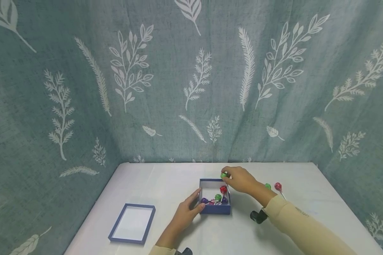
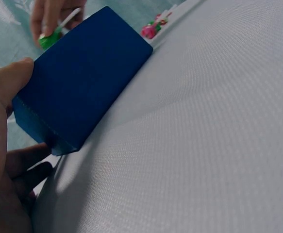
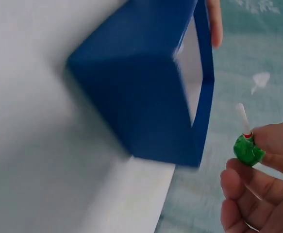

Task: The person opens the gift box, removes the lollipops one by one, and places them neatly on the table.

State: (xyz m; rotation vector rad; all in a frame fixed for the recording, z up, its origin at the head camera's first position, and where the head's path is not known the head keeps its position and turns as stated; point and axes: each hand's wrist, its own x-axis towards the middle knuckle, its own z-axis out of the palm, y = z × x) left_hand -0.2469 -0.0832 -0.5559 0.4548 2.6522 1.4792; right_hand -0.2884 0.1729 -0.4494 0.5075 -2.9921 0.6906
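- Sleeve of the right arm, pale yellow; nearest the camera, running in from the lower edge at right.
- Left hand: thumb and fingers bent round the near left corner of the box, gripping it; thumb near the top edge.
- Blue box, lidless, standing on the table; four straight rims, open face up.
- Box contents: wrapped lollipops, including a red one, a green one and a purple one; most lie along the near wall, with the white floor showing toward the far wall.
- Right hand: thumb and fingers pinching a green lollipop at its wrapped head, white stick exposed; held near the box's far right corner, apart from the rim.
- Blue-rimmed lid, white inside; well left of the box, a strip of table between them.
- Loose pair, right of the box: pink-red lollipop and green-wrapped lollipop, the latter partly hidden by the forearm.
- Table, white; its surface extends past the box's far rim to the curtain, leaf-patterned.
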